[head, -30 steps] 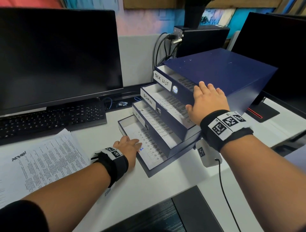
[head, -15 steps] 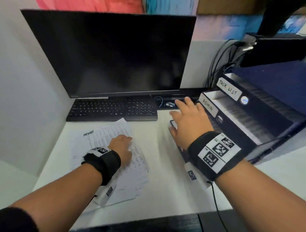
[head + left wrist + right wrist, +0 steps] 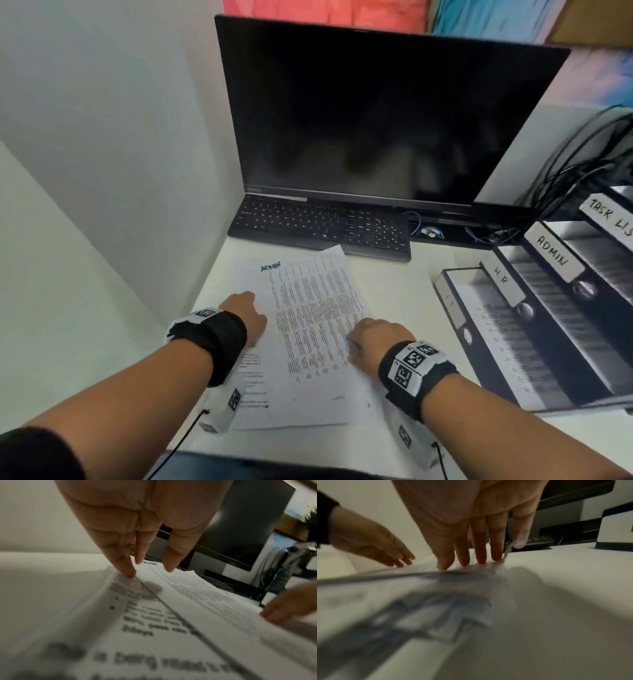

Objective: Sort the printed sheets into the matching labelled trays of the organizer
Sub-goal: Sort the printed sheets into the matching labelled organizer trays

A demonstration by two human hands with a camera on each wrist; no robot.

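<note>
A stack of printed sheets lies on the white desk, its top sheet (image 3: 315,308) headed ADMIN and skewed over a lower sheet (image 3: 253,383). My left hand (image 3: 245,308) rests with straight fingertips (image 3: 128,573) on the stack's left edge. My right hand (image 3: 373,339) presses straight fingers (image 3: 481,555) onto the top sheet's right edge, where the paper curls up a little. The dark blue organizer stands at the right with stepped trays labelled HR (image 3: 501,277), ADMIN (image 3: 551,255) and TASK LIST (image 3: 609,219). A lowest tray (image 3: 452,305) holds a printed sheet.
A black monitor (image 3: 376,113) and keyboard (image 3: 318,226) stand behind the stack. A white partition wall (image 3: 102,137) closes the left side. Cables (image 3: 582,154) hang behind the organizer. The desk's front edge runs just below my wrists.
Both hands left the organizer and moved left to the stack. The left hand reached the sheets first; the right hand followed onto the top sheet's right edge. My view swung left.
</note>
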